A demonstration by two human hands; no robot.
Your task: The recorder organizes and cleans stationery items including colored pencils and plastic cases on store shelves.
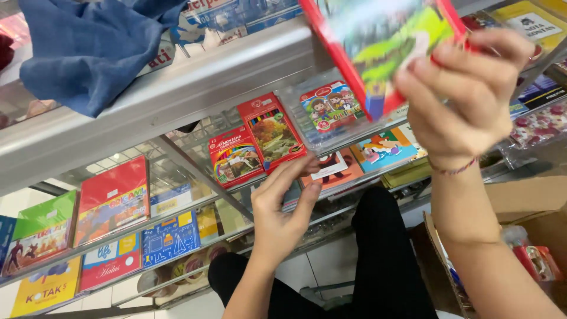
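Here your right hand (472, 94) is raised near the top edge of the glass display case (177, 82), its fingers pinched on the lower corner of a red-bordered picture pack (384, 41), which tilts above the case's metal front rail and looks blurred. A thin braided bracelet (455, 169) circles that wrist. Your left hand (280, 215) is lower, held against the case's glass front with fingers spread and loose, gripping nothing; its fingertips lie just below a red coloured-pencil box (273, 131) on the upper shelf inside. Beside that box, toward the left, stands a smaller red pencil box (234, 156), and to the right a clear plastic pack with cartoon children (326, 107). On the lower shelf sit a red paper pack (114, 198) and a green one (42, 230). A blue cloth (88, 47) lies on the case's top at its left end. A cardboard box (525, 201) stands by your right forearm.
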